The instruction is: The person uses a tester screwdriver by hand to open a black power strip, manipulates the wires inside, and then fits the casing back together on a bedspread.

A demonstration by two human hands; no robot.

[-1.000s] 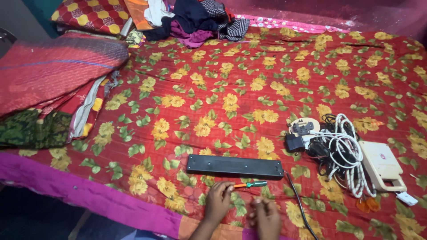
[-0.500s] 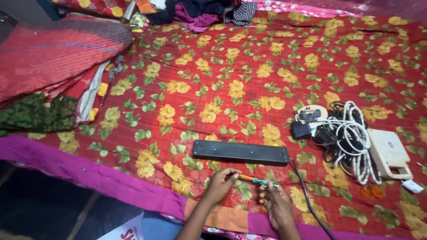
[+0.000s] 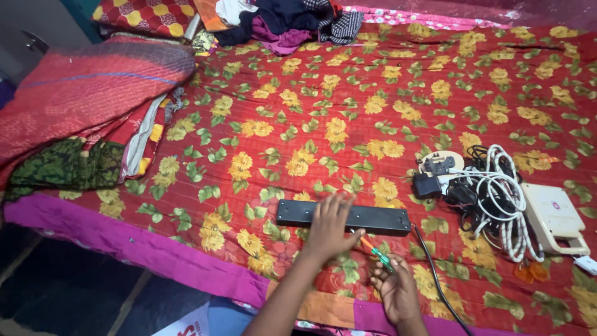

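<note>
Left hand (image 3: 328, 225) flat, open on long black power strip (image 3: 298, 213); right hand (image 3: 398, 287) grasping orange-green screwdriver (image 3: 376, 251)

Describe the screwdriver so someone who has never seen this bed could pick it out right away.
On the red flowered bedspread, look near its front edge at the long black power strip lying flat. Just in front of its right half, the right hand holds a small screwdriver, beside the left hand on the strip. Its green and orange handle sets it apart from the white and black cables to the right.
</note>
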